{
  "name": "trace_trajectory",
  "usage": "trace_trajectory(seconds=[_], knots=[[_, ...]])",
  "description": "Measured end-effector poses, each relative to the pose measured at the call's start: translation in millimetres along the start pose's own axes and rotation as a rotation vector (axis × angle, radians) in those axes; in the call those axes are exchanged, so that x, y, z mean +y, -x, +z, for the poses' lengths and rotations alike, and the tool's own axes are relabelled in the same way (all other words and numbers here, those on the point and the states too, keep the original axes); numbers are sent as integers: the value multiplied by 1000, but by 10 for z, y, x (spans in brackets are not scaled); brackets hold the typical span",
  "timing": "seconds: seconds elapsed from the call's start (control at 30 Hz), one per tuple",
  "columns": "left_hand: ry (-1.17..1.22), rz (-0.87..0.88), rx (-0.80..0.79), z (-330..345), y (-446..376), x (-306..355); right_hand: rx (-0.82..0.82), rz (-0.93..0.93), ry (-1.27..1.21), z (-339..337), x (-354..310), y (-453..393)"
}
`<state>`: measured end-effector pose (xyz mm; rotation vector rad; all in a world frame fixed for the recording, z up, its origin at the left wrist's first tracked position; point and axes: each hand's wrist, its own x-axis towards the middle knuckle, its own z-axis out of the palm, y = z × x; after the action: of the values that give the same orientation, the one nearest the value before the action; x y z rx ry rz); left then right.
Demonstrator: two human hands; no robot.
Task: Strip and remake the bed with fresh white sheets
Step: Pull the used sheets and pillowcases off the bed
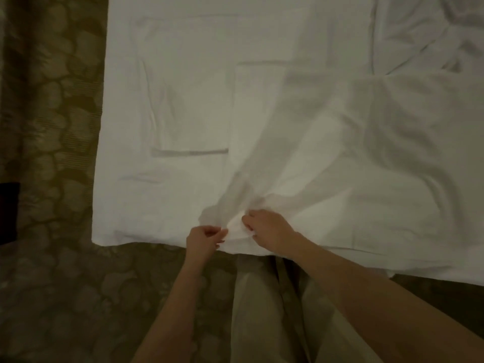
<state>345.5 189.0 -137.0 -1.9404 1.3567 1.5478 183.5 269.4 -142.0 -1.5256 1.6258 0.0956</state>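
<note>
Right hand [264, 226] gripping bunched white sheet [327, 158] at bed's near edge; left hand [204, 238] pinching same edge just left. Sheet extending far and right; probably next: pull toward near edge.

White sheet [262, 100], brown cobble-pattern carpet [52, 127], beige trousers [262, 310].

Bed [125, 218] stood on patterned carpet [52, 127]. White sheet [340, 158] lay spread over it, creased, bunched near my edge; my beige trousers [262, 310] below.
</note>
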Motion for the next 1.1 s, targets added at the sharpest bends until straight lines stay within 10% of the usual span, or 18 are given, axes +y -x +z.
trace_trajectory(seconds=[0.57, 0.93, 1.1], knots=[[-308, 65, 171, 165, 36, 230, -178, 42, -281, 115, 8, 77], [-14, 375, 359, 336, -348, 1737, 625, 413, -664, -1160, 1152, 26], [-15, 475, 425, 325, -635, 2482, 721, 517, -672, -1506, 1730, 160]])
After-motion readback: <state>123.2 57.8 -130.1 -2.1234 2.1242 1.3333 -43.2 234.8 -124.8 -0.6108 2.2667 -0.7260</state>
